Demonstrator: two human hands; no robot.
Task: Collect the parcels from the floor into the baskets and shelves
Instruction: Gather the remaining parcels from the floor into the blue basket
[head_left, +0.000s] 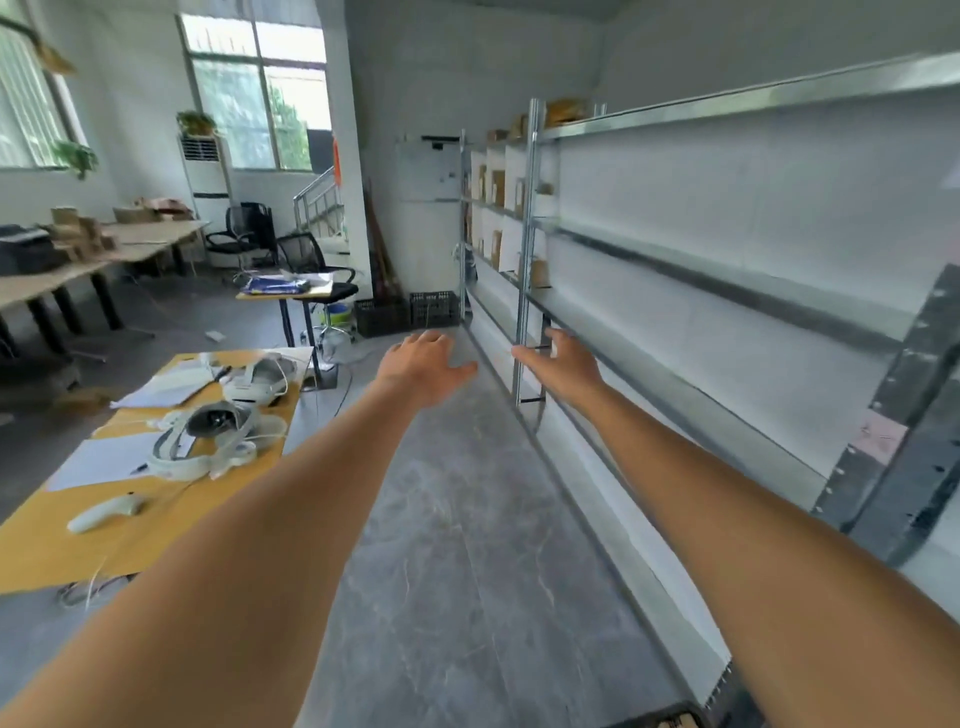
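Left hand: extended forward at arm's length, fingers relaxed and spread, holding nothing. Right hand: likewise extended, fingers loosely straight, empty, seen just in front of a shelf upright; contact with it cannot be told. Both arms reach out over bare grey floor, a posture that reads as a reach or balance during walking rather than a grasp. Metal shelving: runs along the right wall, near bays unfilled, presumably awaiting parcels. Parcels: brown cartons and packets standing in the far bays and on the top shelf; none visible on the floor in this view. Black crates: two, on the floor at the far end of the shelving, likely the baskets meant. Yellow table: left of the aisle, bearing white headsets, papers and a white controller. Desks, office chairs and windows beyond. Judgement: the collecting appears either between items or yet to find its next parcel.
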